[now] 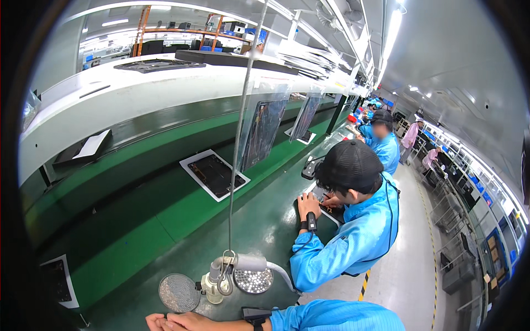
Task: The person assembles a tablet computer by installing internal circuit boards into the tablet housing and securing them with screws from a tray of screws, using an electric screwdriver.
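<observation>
My right hand point(190, 321) enters at the bottom edge from a blue sleeve, with a dark strap and device at the wrist. Its fingers are curled, and the frame cuts off whatever they hold. Beside its fingertips, a few more fingers show, seemingly from my left hand point(155, 321); the rest is out of frame. Just beyond the hands lies a round dish point(179, 293) of small grey pieces. A second round dish point(254, 282) holds shiny bits. Between them, a pale tool point(213, 288) with a grey hose hangs from a metal hook and rod.
Flat dark panels on white sheets lie on the green line, one mid-way point(214, 174) and one at the left point(59, 280). Bagged panels point(264, 132) hang under a white shelf point(110, 83). A co-worker in blue point(353, 226) works close at my right.
</observation>
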`<state>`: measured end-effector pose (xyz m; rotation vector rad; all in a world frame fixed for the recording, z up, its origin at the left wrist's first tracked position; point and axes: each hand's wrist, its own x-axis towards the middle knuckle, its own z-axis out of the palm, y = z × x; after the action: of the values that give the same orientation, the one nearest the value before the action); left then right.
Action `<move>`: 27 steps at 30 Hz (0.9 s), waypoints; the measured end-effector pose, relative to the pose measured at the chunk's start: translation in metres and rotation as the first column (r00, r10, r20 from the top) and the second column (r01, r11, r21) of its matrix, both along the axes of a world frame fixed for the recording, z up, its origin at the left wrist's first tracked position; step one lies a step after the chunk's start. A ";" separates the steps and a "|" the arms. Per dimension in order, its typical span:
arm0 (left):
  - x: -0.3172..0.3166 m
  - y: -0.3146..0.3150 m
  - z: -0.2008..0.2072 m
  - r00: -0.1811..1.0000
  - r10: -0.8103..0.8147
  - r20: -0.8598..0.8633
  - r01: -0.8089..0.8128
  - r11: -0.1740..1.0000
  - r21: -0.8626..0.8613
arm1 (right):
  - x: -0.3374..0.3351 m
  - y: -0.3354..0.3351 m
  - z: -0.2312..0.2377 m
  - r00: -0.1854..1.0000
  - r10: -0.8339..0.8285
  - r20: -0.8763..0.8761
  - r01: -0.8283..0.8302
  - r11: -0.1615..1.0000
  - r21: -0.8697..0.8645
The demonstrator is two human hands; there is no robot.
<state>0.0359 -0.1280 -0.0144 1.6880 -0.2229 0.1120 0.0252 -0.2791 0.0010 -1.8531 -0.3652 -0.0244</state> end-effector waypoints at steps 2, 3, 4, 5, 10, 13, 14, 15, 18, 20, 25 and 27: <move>0.001 0.001 -0.003 1.000 0.002 0.007 -0.002 1.000 0.005 | 0.000 0.001 0.000 1.000 -0.005 0.020 0.004 1.000 0.019; 0.001 0.001 -0.005 1.000 0.007 0.012 -0.007 1.000 0.006 | 0.000 0.002 -0.002 1.000 -0.006 0.025 0.006 1.000 0.021; 0.001 0.002 -0.007 1.000 0.006 0.016 -0.006 1.000 0.008 | -0.001 0.002 -0.003 1.000 -0.010 0.020 0.010 1.000 0.004; 0.001 0.003 -0.010 1.000 -0.007 0.004 0.007 1.000 -0.014 | -0.001 0.002 -0.004 1.000 -0.014 0.014 0.014 1.000 -0.013; 0.003 0.008 -0.023 0.999 -0.031 -0.016 0.030 0.998 -0.052 | -0.003 0.002 -0.001 1.000 -0.017 -0.012 0.017 1.000 -0.005; 0.006 0.008 -0.031 0.998 -0.042 -0.048 0.037 0.994 -0.103 | -0.002 0.001 -0.003 1.000 -0.018 -0.009 0.018 1.000 -0.009; 0.007 0.007 -0.029 0.999 -0.035 -0.035 0.031 0.995 -0.097 | -0.001 0.001 -0.004 1.000 -0.025 0.005 0.025 1.000 -0.007; 0.008 0.006 -0.027 0.999 -0.029 -0.022 0.027 0.995 -0.092 | 0.001 0.000 -0.008 1.000 -0.024 0.008 0.024 1.000 -0.007; 0.009 0.002 -0.013 0.999 0.002 0.035 -0.002 1.000 0.001 | 0.007 0.003 -0.023 0.997 0.007 0.077 -0.004 0.999 -0.041; 0.011 0.001 -0.012 0.999 0.004 0.050 -0.005 1.000 0.017 | 0.010 0.003 -0.023 0.995 0.011 0.098 -0.022 0.995 0.102; 0.015 0.001 -0.026 0.998 0.002 0.061 -0.003 1.000 0.014 | 0.009 0.004 -0.026 0.995 0.003 0.097 -0.011 0.997 0.082; 0.014 0.007 -0.040 1.000 -0.005 0.022 0.005 0.999 -0.038 | 0.009 0.006 -0.030 0.996 0.026 0.090 -0.034 0.995 0.092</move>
<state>0.0503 -0.1210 -0.0540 1.6489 -0.2398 0.1301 0.0343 -0.2730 -0.0291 -1.7576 -0.4465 -0.1019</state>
